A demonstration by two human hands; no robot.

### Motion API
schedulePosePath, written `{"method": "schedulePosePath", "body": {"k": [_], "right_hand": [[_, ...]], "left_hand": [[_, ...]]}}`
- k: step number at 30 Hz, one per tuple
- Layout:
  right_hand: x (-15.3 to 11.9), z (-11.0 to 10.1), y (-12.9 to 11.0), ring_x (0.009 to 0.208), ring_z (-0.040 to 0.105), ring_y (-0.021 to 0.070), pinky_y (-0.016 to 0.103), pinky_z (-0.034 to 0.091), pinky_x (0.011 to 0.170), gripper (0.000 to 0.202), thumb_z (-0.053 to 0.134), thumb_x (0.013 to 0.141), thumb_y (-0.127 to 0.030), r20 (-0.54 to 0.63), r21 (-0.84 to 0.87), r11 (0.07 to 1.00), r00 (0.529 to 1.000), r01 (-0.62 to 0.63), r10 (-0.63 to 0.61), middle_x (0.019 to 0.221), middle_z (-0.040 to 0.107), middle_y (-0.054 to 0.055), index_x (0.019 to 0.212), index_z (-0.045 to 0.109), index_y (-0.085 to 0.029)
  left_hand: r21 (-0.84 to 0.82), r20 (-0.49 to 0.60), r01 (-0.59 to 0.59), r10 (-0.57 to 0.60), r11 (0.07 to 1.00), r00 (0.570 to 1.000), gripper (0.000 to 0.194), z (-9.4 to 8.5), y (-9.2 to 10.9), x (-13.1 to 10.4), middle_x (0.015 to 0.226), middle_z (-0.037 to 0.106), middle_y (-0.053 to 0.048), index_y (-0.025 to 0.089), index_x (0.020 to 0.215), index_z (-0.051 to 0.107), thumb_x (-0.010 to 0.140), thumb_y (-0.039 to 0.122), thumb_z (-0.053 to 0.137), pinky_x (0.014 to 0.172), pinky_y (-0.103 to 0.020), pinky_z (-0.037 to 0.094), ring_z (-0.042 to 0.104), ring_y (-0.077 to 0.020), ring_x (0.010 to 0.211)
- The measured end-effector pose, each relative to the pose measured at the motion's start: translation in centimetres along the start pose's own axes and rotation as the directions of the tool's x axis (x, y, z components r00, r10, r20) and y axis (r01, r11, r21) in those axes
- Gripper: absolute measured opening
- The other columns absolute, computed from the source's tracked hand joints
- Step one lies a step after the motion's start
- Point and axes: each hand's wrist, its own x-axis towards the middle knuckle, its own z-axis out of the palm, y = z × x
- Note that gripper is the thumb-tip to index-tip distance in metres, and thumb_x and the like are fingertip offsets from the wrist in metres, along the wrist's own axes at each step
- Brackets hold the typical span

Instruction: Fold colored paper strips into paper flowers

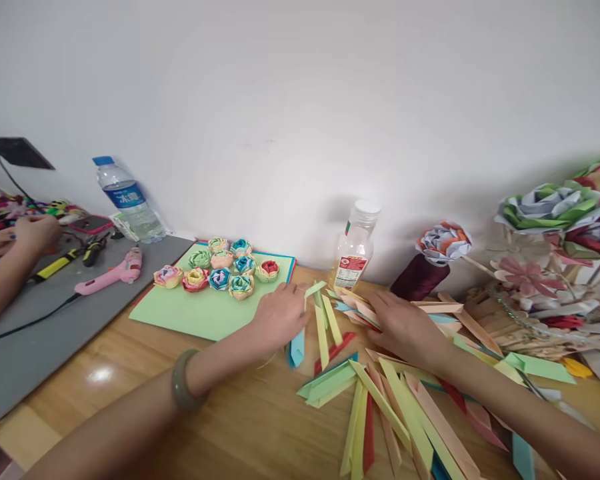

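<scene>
My left hand [283, 320] is closed on a few folded paper strips. A blue strip [296, 348] sticks out below its fingers and a pale green one [315, 288] shows past the fingertips; the grip itself is partly hidden. My right hand [405, 327] lies over the far side of the strip pile, fingers closed around a bunch of orange and blue strips [356, 308]. Between my hands and nearer to me spread more folded strips [393, 407] in yellow, green, red and peach. Several paper rosettes [221, 279] rest on a light green sheet [180, 312] left of my left hand.
By the wall stand a clear jar [354, 250], a purple thread spool [417, 280] and a paper flower [443, 241]. A basket of paper flowers [525, 327] is at right. Leftward, a pink glue gun [113, 275], a water bottle [133, 200] and another person's hands [35, 233] appear.
</scene>
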Motion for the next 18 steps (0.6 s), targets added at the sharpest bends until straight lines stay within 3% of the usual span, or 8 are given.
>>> {"method": "schedulePosePath", "body": {"k": [2,4,7,11,14,18], "right_hand": [[0.1,-0.9,0.0,0.071,0.06,0.0226,0.032,0.044,0.062,0.024,0.046,0.081,-0.036,0.071,0.112,0.989,0.994,-0.095,0.088,0.08,0.065,0.006,0.094,0.059,-0.02],[-0.2,-2.3,0.3,0.07,0.058,0.0195,0.028,0.043,0.06,0.026,0.04,0.085,-0.041,0.09,0.31,0.944,0.992,-0.116,0.092,0.081,0.065,0.002,0.096,0.057,-0.024],[-0.9,-4.3,1.0,0.066,0.055,0.0187,0.028,0.043,0.06,0.032,0.04,0.084,-0.048,0.105,0.475,0.865,0.986,-0.162,0.127,0.069,0.06,0.001,0.08,0.056,-0.02],[-1.2,-6.0,1.2,0.084,0.058,0.0247,0.033,0.045,0.074,0.034,0.048,0.078,-0.053,0.056,0.601,0.761,0.964,-0.242,0.262,0.081,0.064,0.003,0.082,0.059,-0.021],[-1.3,-6.8,0.5,0.091,0.057,0.0243,0.032,0.044,0.08,0.033,0.048,0.078,-0.053,-0.005,0.623,0.748,0.955,-0.228,0.295,0.091,0.064,0.002,0.083,0.059,-0.022],[-1.4,-7.4,0.0,0.058,0.05,0.0165,0.027,0.04,0.054,0.04,0.045,0.078,-0.057,-0.022,0.524,0.818,0.956,-0.238,0.293,0.059,0.052,-0.001,0.061,0.048,-0.02]], "left_hand": [[-0.054,0.023,0.035,-0.034,0.998,0.999,0.029,0.2,-0.3,0.6,0.093,0.064,-0.008,0.019,0.106,0.053,0.08,0.015,0.041,0.07,-0.03,0.046,0.059,-0.0216,0.088],[-0.13,-0.005,0.069,-0.07,0.989,0.998,0.027,0.0,-0.7,0.9,0.092,0.065,-0.007,0.018,0.101,0.056,0.08,0.015,0.04,0.072,-0.029,0.045,0.061,-0.0206,0.085],[-0.234,-0.063,0.111,-0.128,0.966,0.99,0.026,-0.6,-1.1,1.1,0.086,0.066,-0.007,0.017,0.1,0.059,0.081,0.018,0.041,0.074,-0.031,0.045,0.062,-0.0214,0.083],[-0.402,-0.135,0.112,-0.18,0.909,0.974,0.03,-1.3,-1.0,1.1,0.085,0.067,-0.004,0.019,0.105,0.058,0.082,0.021,0.039,0.076,-0.031,0.046,0.062,-0.0194,0.082],[-0.517,-0.148,0.08,-0.181,0.852,0.972,0.03,-1.4,-0.8,0.9,0.093,0.067,-0.003,0.02,0.104,0.058,0.083,0.023,0.037,0.079,-0.031,0.047,0.061,-0.0184,0.087],[-0.536,-0.164,0.076,-0.191,0.841,0.968,0.028,-1.5,-0.7,0.7,0.111,0.061,-0.006,0.018,0.104,0.057,0.082,0.025,0.042,0.088,-0.035,0.044,0.057,-0.0202,0.101]]}}
